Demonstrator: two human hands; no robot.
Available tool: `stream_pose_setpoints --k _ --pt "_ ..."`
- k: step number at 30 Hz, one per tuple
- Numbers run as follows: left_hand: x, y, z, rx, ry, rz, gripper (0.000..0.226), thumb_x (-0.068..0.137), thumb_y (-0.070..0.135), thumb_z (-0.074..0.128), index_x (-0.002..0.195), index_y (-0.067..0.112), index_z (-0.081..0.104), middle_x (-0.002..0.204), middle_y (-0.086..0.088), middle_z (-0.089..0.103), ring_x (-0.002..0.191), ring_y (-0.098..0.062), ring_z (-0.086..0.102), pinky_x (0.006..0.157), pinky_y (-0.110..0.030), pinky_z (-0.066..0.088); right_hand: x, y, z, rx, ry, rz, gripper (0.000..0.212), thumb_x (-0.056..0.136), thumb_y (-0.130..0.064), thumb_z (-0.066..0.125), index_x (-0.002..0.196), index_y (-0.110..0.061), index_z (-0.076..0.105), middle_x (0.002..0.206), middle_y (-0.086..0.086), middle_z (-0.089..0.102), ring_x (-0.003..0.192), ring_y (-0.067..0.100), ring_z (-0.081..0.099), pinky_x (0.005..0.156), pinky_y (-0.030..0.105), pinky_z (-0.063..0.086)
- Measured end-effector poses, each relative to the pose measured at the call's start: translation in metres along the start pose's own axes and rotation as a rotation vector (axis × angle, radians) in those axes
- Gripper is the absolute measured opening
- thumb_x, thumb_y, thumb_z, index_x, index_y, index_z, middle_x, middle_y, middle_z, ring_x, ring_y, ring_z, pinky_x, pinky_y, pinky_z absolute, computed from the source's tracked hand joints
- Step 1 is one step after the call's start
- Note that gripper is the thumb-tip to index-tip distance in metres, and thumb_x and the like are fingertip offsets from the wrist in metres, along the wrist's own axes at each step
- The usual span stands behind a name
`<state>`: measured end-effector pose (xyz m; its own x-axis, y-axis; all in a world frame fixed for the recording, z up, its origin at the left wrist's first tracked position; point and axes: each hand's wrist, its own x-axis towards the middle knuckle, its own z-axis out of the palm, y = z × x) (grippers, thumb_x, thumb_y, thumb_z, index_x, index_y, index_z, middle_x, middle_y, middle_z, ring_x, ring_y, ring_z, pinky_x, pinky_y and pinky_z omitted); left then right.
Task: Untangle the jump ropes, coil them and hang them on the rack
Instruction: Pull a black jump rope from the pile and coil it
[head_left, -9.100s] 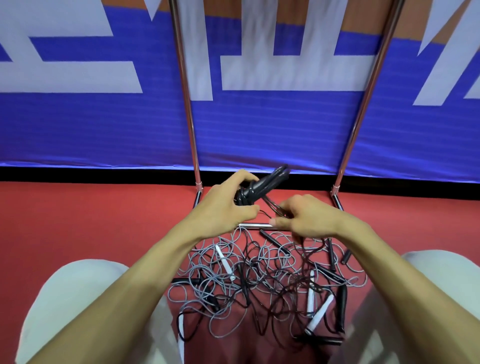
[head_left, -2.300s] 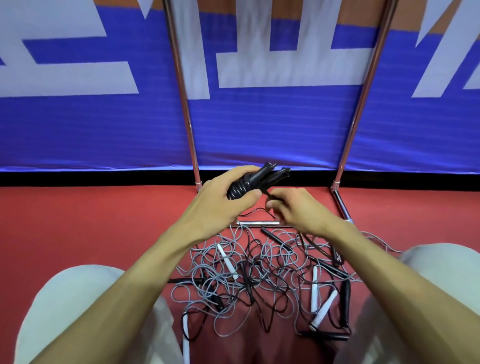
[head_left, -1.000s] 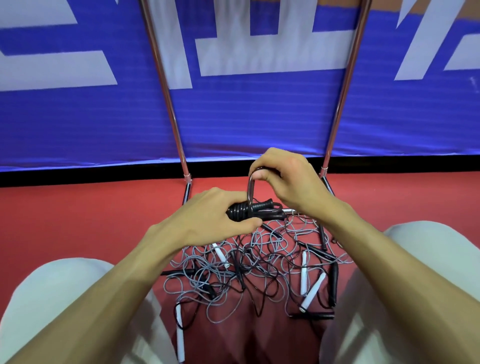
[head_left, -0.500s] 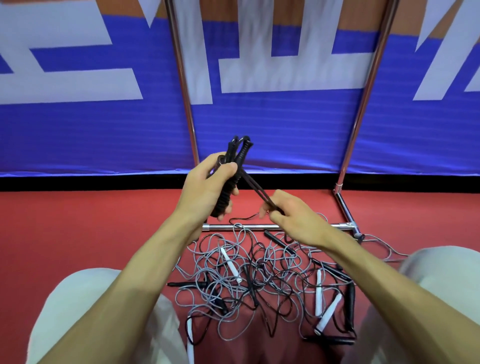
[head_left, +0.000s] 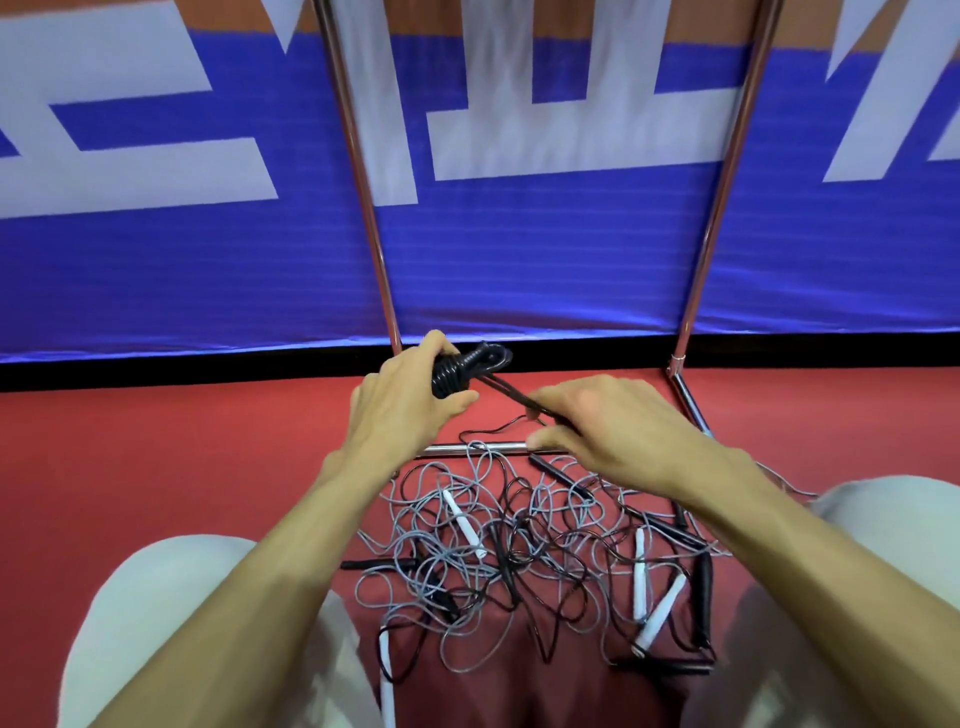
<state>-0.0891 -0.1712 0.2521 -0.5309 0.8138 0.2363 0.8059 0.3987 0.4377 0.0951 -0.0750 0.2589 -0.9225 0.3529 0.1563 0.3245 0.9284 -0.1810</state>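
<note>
Head view, tangled grey and black jump ropes (head_left: 519, 551) heaped on red floor (head_left: 156, 467) beside chrome rack (head_left: 360, 182), left hand (head_left: 400, 410) gripping coiled black rope bundle (head_left: 452, 371), right hand (head_left: 608, 431) pinching its taut strand (head_left: 511, 396).

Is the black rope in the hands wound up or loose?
Mostly wound: tight turns of the black jump rope sit in the left hand, but a strand runs out to the right hand, which pinches it.

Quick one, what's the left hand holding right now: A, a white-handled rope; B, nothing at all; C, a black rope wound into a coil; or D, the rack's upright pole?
C: the left hand grips the black coiled rope, and the right hand pinches its loose strand.
</note>
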Motion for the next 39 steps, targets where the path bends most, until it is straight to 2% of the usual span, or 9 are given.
stream_pose_setpoints --k 4,8,11,16,19,27,32,36,39 --pt "-0.005 0.009 0.007 0.121 -0.07 0.059 0.034 0.083 0.036 0.07 0.106 0.032 0.045 0.097 0.007 0.064 0.088 -0.031 0.06 0.069 -0.033 0.036 0.001 -0.005 -0.001 -0.219 0.17 -0.21 0.028 0.093 -0.043 0.054 0.077 -0.02 0.053 0.075 -0.003 0.062 0.064 0.027 0.059 0.044 0.027 0.016" --pt "-0.014 0.015 0.011 0.209 -0.249 0.217 0.032 0.086 0.048 0.065 0.11 0.037 0.047 0.096 0.007 0.064 0.09 -0.027 0.062 0.066 -0.032 0.038 0.0 -0.007 0.006 -0.211 0.249 -0.344 0.016 0.085 -0.03 0.066 0.075 -0.018 0.064 0.074 -0.003 0.061 0.042 0.026 0.049 0.036 0.025 0.03" --pt "-0.019 0.024 0.009 0.156 -0.328 0.282 0.025 0.083 0.055 0.064 0.096 0.041 0.047 0.082 0.011 0.058 0.084 -0.023 0.059 0.063 -0.031 0.039 0.002 -0.009 0.0 -0.117 0.333 -0.265 0.026 0.088 -0.037 0.048 0.081 -0.019 0.067 0.074 -0.003 0.058 0.049 0.026 0.054 0.04 0.025 0.03" --pt "-0.019 0.03 0.009 0.187 -0.329 0.245 0.052 0.068 0.082 0.055 0.103 0.043 0.055 0.068 0.013 0.052 0.075 -0.022 0.054 0.062 -0.033 0.041 0.005 0.002 -0.009 0.133 0.467 -0.038 0.021 0.077 -0.036 0.07 0.085 -0.02 0.06 0.08 -0.008 0.063 0.072 0.019 0.058 0.057 0.033 0.042" --pt "-0.025 0.033 0.011 0.216 -0.357 0.272 0.039 0.075 0.078 0.052 0.091 0.043 0.054 0.06 0.009 0.05 0.063 -0.016 0.053 0.057 -0.031 0.041 0.008 0.011 -0.003 0.201 0.454 0.008 0.022 0.07 -0.037 0.077 0.08 -0.022 0.063 0.075 -0.011 0.058 0.069 0.01 0.051 0.059 0.032 0.042" --pt "-0.029 0.044 -0.009 -0.606 -0.445 0.214 0.019 0.091 0.027 0.064 0.08 0.014 0.056 0.058 -0.004 0.054 0.042 -0.018 0.047 0.041 -0.025 0.036 0.017 0.029 0.014 0.619 0.445 0.018 0.014 0.079 -0.027 0.06 0.081 -0.018 0.07 0.078 -0.002 0.064 0.073 0.01 0.06 0.069 0.034 0.05" --pt "-0.027 0.042 -0.017 -0.875 -0.368 -0.01 0.019 0.092 0.03 0.06 0.098 0.013 0.054 0.061 -0.008 0.059 0.038 -0.023 0.048 0.036 -0.021 0.034 0.022 0.018 0.021 0.726 0.396 0.053 0.026 0.092 -0.028 0.054 0.072 -0.045 0.057 0.065 -0.014 0.055 0.055 0.005 0.052 0.054 0.017 0.044" --pt "-0.021 0.037 -0.023 -0.984 -0.332 -0.142 0.018 0.093 0.035 0.057 0.104 0.02 0.059 0.061 -0.009 0.059 0.039 -0.023 0.048 0.038 -0.021 0.036 0.023 0.019 0.026 0.799 0.229 0.054 0.013 0.096 -0.017 0.055 0.088 -0.018 0.065 0.067 -0.011 0.061 0.053 0.007 0.053 0.052 0.025 0.046" --pt "-0.015 0.032 -0.028 -1.023 -0.277 -0.208 0.017 0.094 0.035 0.055 0.09 0.02 0.06 0.061 -0.01 0.058 0.039 -0.023 0.047 0.04 -0.023 0.035 0.022 0.019 0.031 0.742 0.171 0.085 0.017 0.096 -0.019 0.055 0.08 -0.018 0.062 0.064 -0.01 0.059 0.055 0.003 0.051 0.057 0.02 0.041"
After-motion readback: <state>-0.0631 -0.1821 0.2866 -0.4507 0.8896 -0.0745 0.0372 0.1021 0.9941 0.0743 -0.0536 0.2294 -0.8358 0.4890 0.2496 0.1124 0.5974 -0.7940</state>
